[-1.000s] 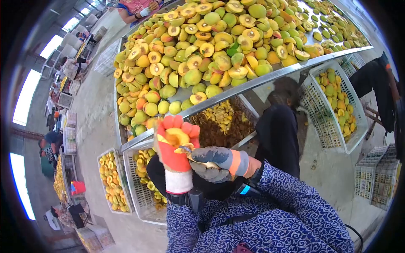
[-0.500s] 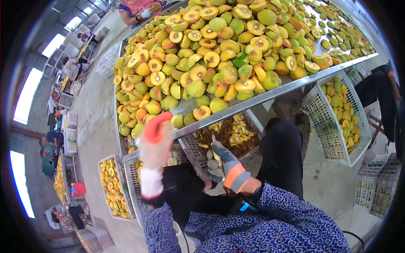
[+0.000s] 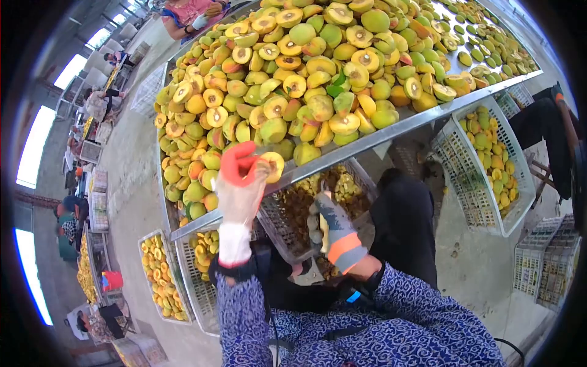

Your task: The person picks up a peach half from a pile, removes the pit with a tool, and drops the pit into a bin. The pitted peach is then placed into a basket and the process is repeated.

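Observation:
My left hand, in a white glove with orange fingers, is closed around the edge of a halved peach. The cut yellow face of that half is turned toward me, just above the metal table's front rim. My right hand, in a grey glove with an orange band, grips a small tool with a pale handle. Its working end is too small to make out. Below the hands is a crate with yellow fruit pieces and brown pits. A large heap of peach halves covers the table.
The table's metal rim runs across in front of me. Crates of peach halves stand at the left and right. My dark-trousered knee is beside the pit crate. Another person's gloved hand is across the table.
My left hand has moved slightly right and down, and a peach half now shows in its fingers. The right hand has shifted slightly right and up with the tool. The view has turned a little.

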Tool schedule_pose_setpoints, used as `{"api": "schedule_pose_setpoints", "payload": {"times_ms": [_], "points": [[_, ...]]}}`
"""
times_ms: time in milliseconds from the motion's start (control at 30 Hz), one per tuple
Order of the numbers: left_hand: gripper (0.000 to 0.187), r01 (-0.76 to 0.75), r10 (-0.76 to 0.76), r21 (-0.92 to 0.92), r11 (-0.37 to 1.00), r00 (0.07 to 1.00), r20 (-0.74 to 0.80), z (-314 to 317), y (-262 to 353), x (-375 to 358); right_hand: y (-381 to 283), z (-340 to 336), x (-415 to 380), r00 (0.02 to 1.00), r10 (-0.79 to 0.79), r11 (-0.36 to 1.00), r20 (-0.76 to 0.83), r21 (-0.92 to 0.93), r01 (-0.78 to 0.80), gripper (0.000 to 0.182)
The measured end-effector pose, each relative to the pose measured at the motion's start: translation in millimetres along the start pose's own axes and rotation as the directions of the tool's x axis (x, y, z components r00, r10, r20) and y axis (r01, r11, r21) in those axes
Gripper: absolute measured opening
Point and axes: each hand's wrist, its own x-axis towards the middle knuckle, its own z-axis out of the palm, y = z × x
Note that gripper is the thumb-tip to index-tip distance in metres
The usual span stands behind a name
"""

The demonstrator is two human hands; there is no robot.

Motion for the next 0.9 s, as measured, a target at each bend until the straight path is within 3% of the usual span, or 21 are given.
{"api": "schedule_pose_setpoints", "payload": {"times_ms": [67,100,167,200,267,300,400,433,533,567,600,633,667,700,767,800,833,900], "points": [[0.038,-0.057,0.057,0.004,0.998,0.998,-0.028,-2.9,28.0,-36.2,-6.2,13.6,-10.7,0.993,-0.104,0.986,-0.051,-0.135,0.096,0.028],[0.038,-0.03,0.03,0.031,0.999,1.0,-0.01,2.5,30.1,-55.7,7.3,2.9,1.2,0.974,-0.225,0.947,0.028,-0.228,0.226,0.031],[0.039,0.005,-0.008,0.055,0.999,0.999,0.053,9.3,28.8,-83.7,23.5,-3.8,16.7,0.938,-0.335,0.913,0.087,-0.216,0.346,0.038],[0.036,0.089,-0.075,-0.144,0.986,0.992,0.102,9.3,32.1,-93.7,21.6,1.3,15.8,0.906,-0.413,0.881,0.092,-0.211,0.423,0.039],[0.036,0.267,-0.238,-0.441,0.857,0.964,0.122,6.6,40.1,-106.6,8.9,-5.0,3.3,0.936,-0.315,0.905,0.157,-0.249,0.346,0.04],[0.037,0.314,-0.246,-0.551,0.773,0.949,0.196,5.5,38.5,-110.0,4.4,-3.1,-3.8,0.947,-0.256,0.914,0.193,-0.269,0.302,0.041],[0.041,0.343,-0.2,-0.558,0.755,0.932,0.302,14.7,42.7,-120.1,15.2,0.9,5.3,0.924,-0.306,0.739,0.229,-0.554,0.382,0.038],[0.037,0.272,-0.181,-0.507,0.818,0.958,0.221,20.2,46.7,-123.2,18.7,1.6,3.0,0.898,-0.349,0.807,0.268,-0.402,0.433,0.035],[0.035,0.372,-0.34,-0.8,0.47,0.913,0.225,18.5,23.0,-129.0,2.3,11.5,-17.0,0.968,-0.119,0.887,0.222,-0.414,0.204,0.032],[0.032,0.335,-0.363,-0.858,0.389,0.912,0.191,19.4,17.2,-129.5,1.9,7.4,-12.0,0.953,-0.159,0.922,0.259,-0.307,0.237,0.03],[0.034,0.332,-0.459,-0.888,0.318,0.873,0.163,19.0,27.6,-128.6,-5.0,7.0,-13.0,0.98,-0.121,0.951,0.157,-0.265,0.16,0.024],[0.037,0.313,-0.449,-0.917,0.245,0.876,0.179,15.8,17.3,-126.4,2.3,-8.7,0.6,0.893,-0.373,0.742,0.251,-0.497,0.45,0.022],[0.04,0.293,-0.433,-0.941,0.172,0.88,0.195,12.5,7.2,-123.4,15.4,-22.2,8.8,0.771,-0.487,0.491,0.411,-0.6,0.631,0.02],[0.043,0.26,-0.432,-0.94,0.219,0.89,0.146,12.8,8.0,-121.7,25.6,-30.9,13.5,0.607,-0.574,0.19,0.549,-0.632,0.752,0.018],[0.049,0.193,-0.428,-0.932,0.307,0.903,0.046,16.1,14.3,-121.8,18.8,-10.8,-27.8,0.773,-0.359,0.418,0.524,-0.65,0.635,0.033],[0.051,0.185,-0.435,-0.923,0.338,0.9,0.022,18.5,18.8,-123.5,20.4,-6.4,-34.6,0.78,-0.3,0.423,0.549,-0.657,0.625,0.041],[0.053,0.181,-0.441,-0.911,0.37,0.897,-0.001,20.9,25.2,-124.4,25.6,-5.3,-34.5,0.733,-0.293,0.349,0.613,-0.645,0.679,0.049],[0.056,0.175,-0.448,-0.86,0.479,0.891,-0.069,26.3,33.1,-125.9,35.9,-14.5,-25.1,0.484,-0.339,0.015,0.807,-0.51,0.86,0.058]]}}
